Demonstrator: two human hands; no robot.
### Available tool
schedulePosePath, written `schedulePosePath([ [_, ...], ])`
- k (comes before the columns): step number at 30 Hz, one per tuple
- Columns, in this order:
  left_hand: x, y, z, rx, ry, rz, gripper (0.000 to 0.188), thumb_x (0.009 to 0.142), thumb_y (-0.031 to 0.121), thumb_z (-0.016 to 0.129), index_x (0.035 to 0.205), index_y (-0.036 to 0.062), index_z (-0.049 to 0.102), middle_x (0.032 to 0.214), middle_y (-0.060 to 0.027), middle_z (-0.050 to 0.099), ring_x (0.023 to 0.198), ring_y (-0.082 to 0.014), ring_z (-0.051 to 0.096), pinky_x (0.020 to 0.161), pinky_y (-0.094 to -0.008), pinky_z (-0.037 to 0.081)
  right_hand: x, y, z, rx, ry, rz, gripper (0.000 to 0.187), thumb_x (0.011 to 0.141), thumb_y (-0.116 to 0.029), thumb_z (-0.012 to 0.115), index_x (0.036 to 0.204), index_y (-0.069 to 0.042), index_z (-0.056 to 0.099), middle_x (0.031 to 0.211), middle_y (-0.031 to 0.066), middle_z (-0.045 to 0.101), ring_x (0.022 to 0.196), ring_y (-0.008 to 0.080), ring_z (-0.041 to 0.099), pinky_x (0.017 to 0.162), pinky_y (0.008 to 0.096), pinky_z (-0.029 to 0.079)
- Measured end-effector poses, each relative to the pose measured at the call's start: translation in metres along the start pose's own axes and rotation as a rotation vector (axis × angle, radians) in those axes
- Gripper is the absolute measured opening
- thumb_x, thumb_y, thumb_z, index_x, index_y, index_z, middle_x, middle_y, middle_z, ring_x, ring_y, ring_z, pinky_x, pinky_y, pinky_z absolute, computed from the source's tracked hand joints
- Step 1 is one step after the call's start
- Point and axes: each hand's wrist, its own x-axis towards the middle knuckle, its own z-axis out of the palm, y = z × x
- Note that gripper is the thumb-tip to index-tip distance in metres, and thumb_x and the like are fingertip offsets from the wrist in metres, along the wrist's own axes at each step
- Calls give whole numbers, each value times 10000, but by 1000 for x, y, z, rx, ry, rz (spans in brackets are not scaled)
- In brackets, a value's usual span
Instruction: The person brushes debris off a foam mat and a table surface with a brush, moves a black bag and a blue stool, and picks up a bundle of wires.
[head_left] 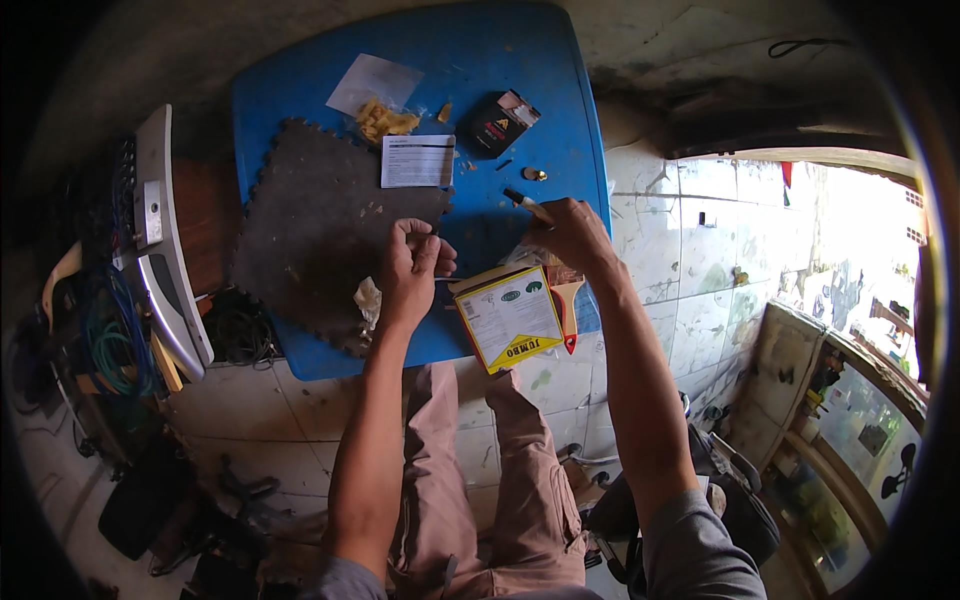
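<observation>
My right hand (574, 238) is closed around a slim pen-like piece (527, 204) with a black end and a pale body, held over the right side of the blue table. My left hand (411, 262) hovers by the right edge of a dark foam mat (310, 215), its fingers curled inward; what they pinch, if anything, is hidden. Between my wrists, at the table's near edge, lies a yellow-and-white box (510, 318). Beside it rests a flat paintbrush (567, 308) with a pale handle, next to clear plastic. A crumpled pale scrap (368, 300) sits next to my left wrist.
On the blue table (450, 60) are a black box (500, 125), a printed sheet (417, 162), yellowish scraps (384, 120) by a clear bag, and a small brass-coloured piece (536, 175). A silver-grey panel (165, 250) and coiled cables (240, 335) stand left; a black bag (735, 500) sits lower right.
</observation>
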Motion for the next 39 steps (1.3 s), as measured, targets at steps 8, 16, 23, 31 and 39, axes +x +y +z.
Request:
schedulePosePath([
  [8,-2,-25,8,-632,129,-184,262,999,191,479,1150,-3,570,983,-129,658,865,-201,654,816,-324,542,12,-53,52,-192,98,-24,215,794,-234,702,840,-23,697,830,212,687,787,375,687,687,446,551],
  [16,-1,-28,8,-813,210,-295,470,991,453,444,1147,29,572,1033,-111,642,997,-207,624,884,-356,511,7,-64,57,76,144,43,264,801,-258,703,851,1,682,794,229,677,739,407,666,677,459,529],
  [23,5,-28,-3,-920,110,-258,386,986,438,515,980,66,619,826,-33,617,717,-146,592,660,-295,489,-5,-82,26,401,265,-94,354,811,-336,742,831,11,681,634,198,634,613,370,665,576,442,496],
  [31,-56,19,-57,-533,361,-290,336,943,390,596,736,153,476,556,75,304,448,-45,273,439,-224,214,92,-39,-6,-133,512,42,873,651,-460,849,1313,-25,482,1246,177,544,1047,307,616,809,436,520],
  [39,-110,-21,-143,-44,879,-407,361,868,398,714,962,89,553,656,61,337,489,-32,264,441,-207,194,111,-35,-21,-63,534,140,676,610,-440,881,1017,-28,531,1028,167,621,936,315,642,788,418,502],
])
